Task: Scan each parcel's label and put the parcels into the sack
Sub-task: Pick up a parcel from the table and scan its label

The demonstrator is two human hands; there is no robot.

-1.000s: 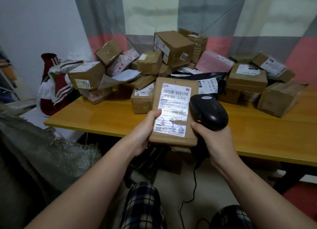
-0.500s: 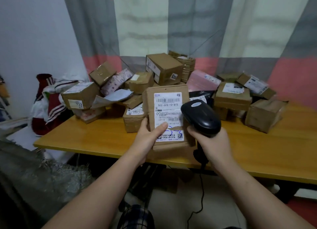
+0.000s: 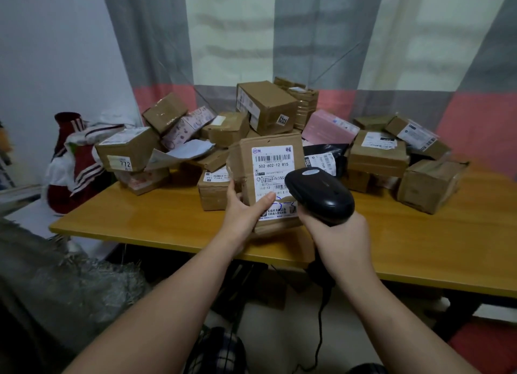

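The left hand (image 3: 246, 210) is gripping the parcel (image 3: 242, 163) upright above the bench (image 3: 167, 214) edge; the right hand (image 3: 340, 238) is clasping the scanner (image 3: 321, 197) beside its label (image 3: 270, 168). Risk: the thumb is covering print, possibly spoiling the read.

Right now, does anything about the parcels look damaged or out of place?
The held parcel in the left hand is creased, and its label looks torn low down, by the scanner in the right hand. A loose white sheet sticks out of the pile.
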